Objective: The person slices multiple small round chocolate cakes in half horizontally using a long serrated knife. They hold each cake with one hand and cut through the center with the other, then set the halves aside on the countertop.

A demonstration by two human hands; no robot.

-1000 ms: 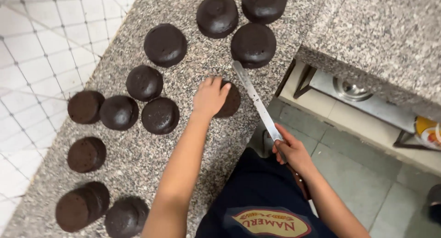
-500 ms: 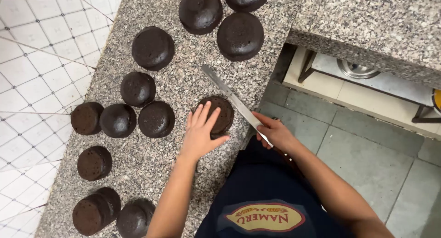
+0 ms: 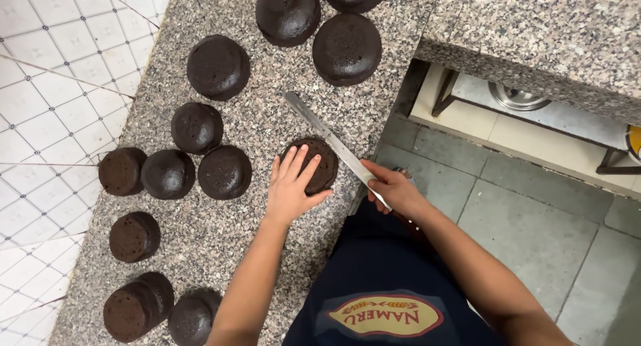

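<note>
A small round dark chocolate cake (image 3: pixel 322 160) lies on the speckled granite counter (image 3: pixel 267 119) near its front edge. My left hand (image 3: pixel 292 186) rests flat on the cake's near side, fingers spread over its top. My right hand (image 3: pixel 395 189) grips the handle of a long knife (image 3: pixel 327 141). The blade runs up and to the left, across the cake's right edge.
Several more dark round cakes sit on the counter: three large ones (image 3: pixel 346 47) at the top, smaller ones (image 3: pixel 226 171) to the left and at bottom left (image 3: pixel 137 306). White tiled wall (image 3: pixel 47 85) is at left. A tiled floor (image 3: pixel 534 206) and low shelf lie to the right.
My left hand has slid down to the cake's near side, uncovering its top. The knife blade has moved left and lower, and now lies along the cake's right edge.
</note>
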